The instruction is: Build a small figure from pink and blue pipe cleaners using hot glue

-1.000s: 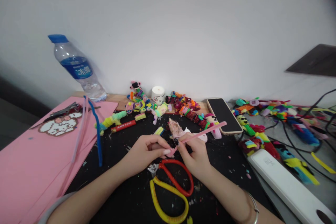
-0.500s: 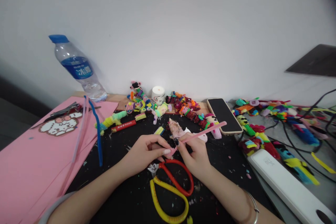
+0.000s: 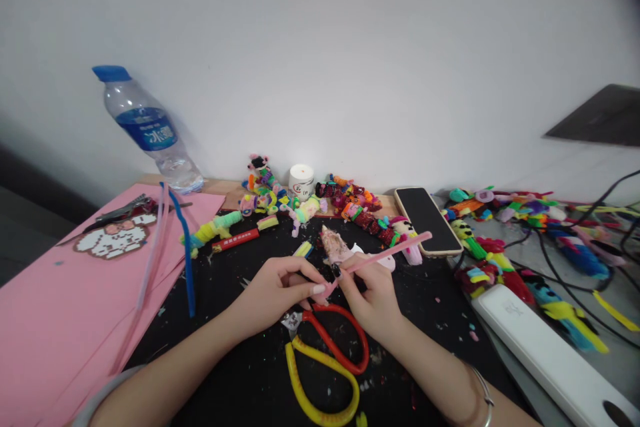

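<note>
Between my hands is a pink pipe cleaner [image 3: 395, 251], its free end slanting up to the right. My left hand [image 3: 280, 293] pinches its bent lower end between thumb and fingers. Thumb and fingers of my right hand [image 3: 373, 293] close on the straight stretch just beside the bend. The exact shape of the bent end is partly hidden by my fingers. Just below lies a pair of scissors [image 3: 324, 409] with one red and one yellow handle, its blades passing under my left hand. Behind my hands rests a fuzzy pinkish-brown piece [image 3: 334, 245].
Pink sheets [image 3: 45, 320] with blue and pink pipe cleaners [image 3: 189, 267] lie left, near a leaning water bottle [image 3: 150, 127]. Colourful pipe-cleaner figures [image 3: 367, 220], a paper cup [image 3: 301, 181] and a phone [image 3: 427, 220] line the back. A white oblong device [image 3: 555, 360] and cables [image 3: 555, 273] are right.
Almost nothing differs. Both hands keep their pinch on the pink pipe cleaner in the same place.
</note>
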### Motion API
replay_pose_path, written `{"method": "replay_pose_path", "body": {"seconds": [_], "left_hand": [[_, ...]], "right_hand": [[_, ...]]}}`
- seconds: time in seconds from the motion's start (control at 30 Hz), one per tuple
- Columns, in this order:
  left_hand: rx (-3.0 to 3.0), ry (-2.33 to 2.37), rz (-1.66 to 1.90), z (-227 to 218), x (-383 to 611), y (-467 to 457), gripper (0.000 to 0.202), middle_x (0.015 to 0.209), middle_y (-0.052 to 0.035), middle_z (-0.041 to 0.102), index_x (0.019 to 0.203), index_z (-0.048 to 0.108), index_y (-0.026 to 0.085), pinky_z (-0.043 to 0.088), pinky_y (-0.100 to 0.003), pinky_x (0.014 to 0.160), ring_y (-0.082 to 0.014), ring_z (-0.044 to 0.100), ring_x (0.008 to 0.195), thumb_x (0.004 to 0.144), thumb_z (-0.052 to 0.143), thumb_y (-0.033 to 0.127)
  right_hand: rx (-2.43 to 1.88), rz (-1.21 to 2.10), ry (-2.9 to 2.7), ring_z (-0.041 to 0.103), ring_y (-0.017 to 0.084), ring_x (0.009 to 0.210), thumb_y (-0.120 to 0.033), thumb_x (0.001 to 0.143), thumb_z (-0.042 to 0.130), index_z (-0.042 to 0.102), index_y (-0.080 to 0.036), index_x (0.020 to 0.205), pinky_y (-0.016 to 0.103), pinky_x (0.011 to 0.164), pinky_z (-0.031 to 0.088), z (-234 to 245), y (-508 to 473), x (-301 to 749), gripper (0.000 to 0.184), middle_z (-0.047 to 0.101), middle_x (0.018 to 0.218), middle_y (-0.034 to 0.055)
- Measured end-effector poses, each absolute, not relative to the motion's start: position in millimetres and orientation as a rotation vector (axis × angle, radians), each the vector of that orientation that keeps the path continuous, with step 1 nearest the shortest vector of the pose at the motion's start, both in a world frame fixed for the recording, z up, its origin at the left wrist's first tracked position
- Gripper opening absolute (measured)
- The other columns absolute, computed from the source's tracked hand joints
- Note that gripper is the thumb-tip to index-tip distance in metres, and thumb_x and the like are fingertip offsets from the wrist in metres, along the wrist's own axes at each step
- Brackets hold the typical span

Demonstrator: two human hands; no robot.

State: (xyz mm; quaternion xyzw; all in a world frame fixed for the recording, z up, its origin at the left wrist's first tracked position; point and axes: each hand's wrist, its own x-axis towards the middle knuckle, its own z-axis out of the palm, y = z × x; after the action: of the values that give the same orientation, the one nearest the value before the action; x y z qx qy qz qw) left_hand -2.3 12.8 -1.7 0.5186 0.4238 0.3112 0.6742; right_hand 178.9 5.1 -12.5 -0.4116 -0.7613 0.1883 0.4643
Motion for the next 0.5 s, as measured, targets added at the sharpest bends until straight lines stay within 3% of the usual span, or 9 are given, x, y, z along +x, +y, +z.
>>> {"method": "replay_pose_path", "body": {"seconds": [0.5], "left_hand": [[1.177,0.954,0.702,-0.8,-2.1,12.1,0.014,0.067,-0.0043,0.071,0.075,0.066,0.013,0.048,-0.022,0.054,-0.0121,0.062,0.057,0.073,0.069,0.026]], "right_hand": [[-1.025,0.463,-1.869,0.057,0.014,0.057,-0.015,0.085,0.050,0.055,-0.018,0.067,0.025,0.056,0.044,-10.0,4.6,178.5,0.019,0.061,0.062,0.0018]]}}
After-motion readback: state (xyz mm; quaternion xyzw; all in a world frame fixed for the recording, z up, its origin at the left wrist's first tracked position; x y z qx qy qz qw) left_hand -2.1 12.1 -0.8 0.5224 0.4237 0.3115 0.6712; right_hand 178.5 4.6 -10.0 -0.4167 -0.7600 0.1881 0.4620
